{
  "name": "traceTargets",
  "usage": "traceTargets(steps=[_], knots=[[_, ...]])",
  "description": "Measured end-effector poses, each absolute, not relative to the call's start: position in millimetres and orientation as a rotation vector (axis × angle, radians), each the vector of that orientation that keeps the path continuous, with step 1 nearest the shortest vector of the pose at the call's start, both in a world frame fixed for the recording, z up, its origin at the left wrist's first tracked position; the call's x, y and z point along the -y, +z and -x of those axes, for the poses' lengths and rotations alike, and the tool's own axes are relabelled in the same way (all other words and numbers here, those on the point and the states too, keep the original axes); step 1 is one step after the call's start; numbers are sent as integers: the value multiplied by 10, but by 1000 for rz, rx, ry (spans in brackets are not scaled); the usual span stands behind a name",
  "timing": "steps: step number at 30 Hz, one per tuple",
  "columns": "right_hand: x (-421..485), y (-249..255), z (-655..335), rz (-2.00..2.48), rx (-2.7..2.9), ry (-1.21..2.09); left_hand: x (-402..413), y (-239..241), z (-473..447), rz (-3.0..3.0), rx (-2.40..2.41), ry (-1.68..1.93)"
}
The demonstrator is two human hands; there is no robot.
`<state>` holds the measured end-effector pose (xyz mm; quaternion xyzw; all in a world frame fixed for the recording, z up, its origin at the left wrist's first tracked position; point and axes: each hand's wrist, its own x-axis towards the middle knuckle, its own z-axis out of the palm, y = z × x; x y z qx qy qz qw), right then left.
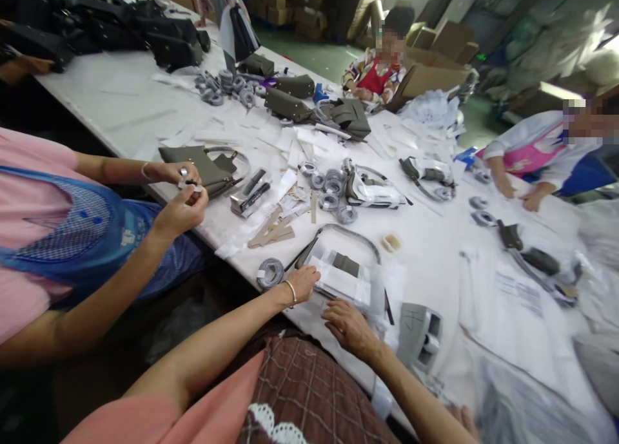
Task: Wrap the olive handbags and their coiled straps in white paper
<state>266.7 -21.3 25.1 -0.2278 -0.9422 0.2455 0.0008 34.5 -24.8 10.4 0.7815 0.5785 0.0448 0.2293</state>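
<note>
A dark olive handbag (346,263) lies before me at the table's near edge, with white wrapping and clear plastic over it. Its strap (360,234) arches out on the far side. My left hand (304,284), with a bracelet at the wrist, is closed at the bag's near left corner, fingers curled on the wrapped edge. My right hand (349,327) is by the bag's near edge, its fingers apart and slightly bent, with nothing seen in it. Left of the bag sits a grey coiled roll (269,273). Right of my right hand is a grey tape dispenser (420,334).
A co-worker's hands (186,196) hold a small item at left, beside another olive bag (196,164). Cardboard strips (273,231), a yellowish sponge (391,241), several coils (333,183) and a wrapped bag (372,189) lie beyond. Two people sit across the table.
</note>
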Motion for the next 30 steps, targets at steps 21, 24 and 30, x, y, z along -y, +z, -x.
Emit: traceTargets(steps=[21, 24, 30], knots=[[-685, 66, -2451, 1582, 2373, 301, -245, -544, -457, -2299, -1496, 288], [-702, -5, -2355, 1571, 2390, 264, -215, -523, -426, -2275, -1480, 289], [-344, -377, -2545, 1572, 2568, 116, -72, -445, -229, -2293, -1331, 375]])
